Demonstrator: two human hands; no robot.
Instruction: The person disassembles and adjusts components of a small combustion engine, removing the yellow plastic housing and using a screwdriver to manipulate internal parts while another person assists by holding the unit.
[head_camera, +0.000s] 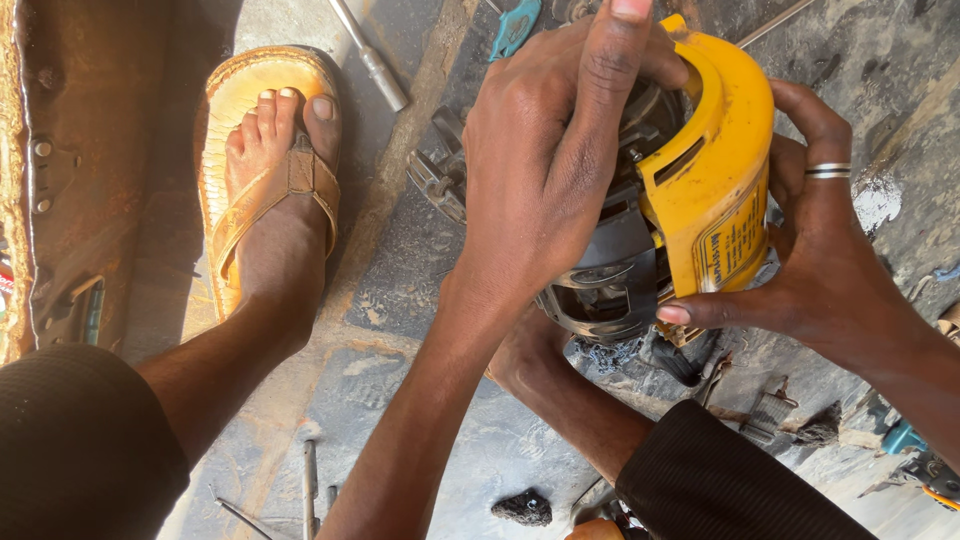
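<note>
A small grey engine (600, 285) with a yellow plastic cover (715, 170) rests on the stained concrete floor (420, 270). My left hand (545, 160) lies over the top of the engine, fingers reaching up along the cover's upper edge. My right hand (815, 255), a ring on one finger, wraps around the cover's right side with the thumb pressed under its lower edge. The cover sits tilted against the engine body. My left hand hides the parts beneath it.
My left foot in a tan sandal (265, 170) stands at the left. A metal socket bar (372, 58) and a teal tool (514, 26) lie at the top. Thin metal rods (310, 485) and a black lump (522, 508) lie near the bottom. A rusty metal frame (60, 170) borders the left.
</note>
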